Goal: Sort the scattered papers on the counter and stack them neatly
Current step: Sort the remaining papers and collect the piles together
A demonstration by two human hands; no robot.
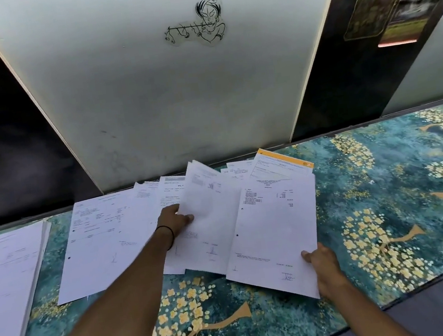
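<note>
Our left hand (175,221) pinches the edge of a lifted sheet (208,205) at mid-frame, thumb on top, and our right hand (325,269) grips the lower right corner of the front sheet (272,231), while the other scattered papers (103,238) lie fanned across the counter (386,203) at centre and a squared stack (5,278) sits at the left edge. Held by one edge each, these sheets could sag or crease, and we judge that pulling them free may drag overlapped pages toward the near edge.

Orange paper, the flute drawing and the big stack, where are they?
orange paper (281,166): head view, its white printed part.
flute drawing (201,22): head view, middle of the sticker.
big stack (5,278): head view, its top sheet.
</note>
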